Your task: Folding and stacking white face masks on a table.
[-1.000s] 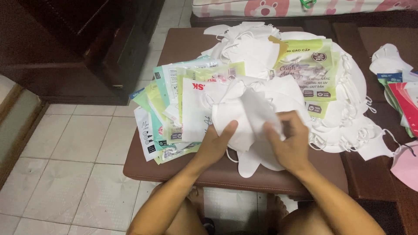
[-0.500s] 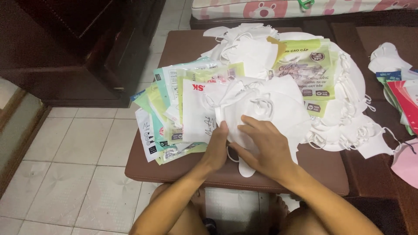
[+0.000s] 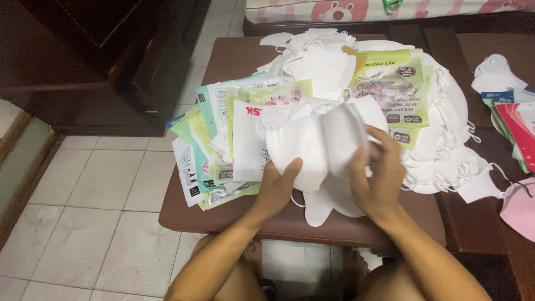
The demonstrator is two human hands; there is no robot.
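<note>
The left hand [image 3: 277,187] grips the lower left edge of a small stack of white face masks [image 3: 320,146], thumb laid up over the front, while the right hand [image 3: 376,178] pinches the stack's right edge with its fingers curled round the top corner. Both hands are closed on it, and it is held just above the near middle of the brown bench [image 3: 223,214]. The stack sits between the hands, its long axis running left to right and tilted up toward the right. Printed mask packets [image 3: 214,147] fan out toward the bench's left edge, and a heap of loose white masks [image 3: 440,139] lies toward its far right.
</note>
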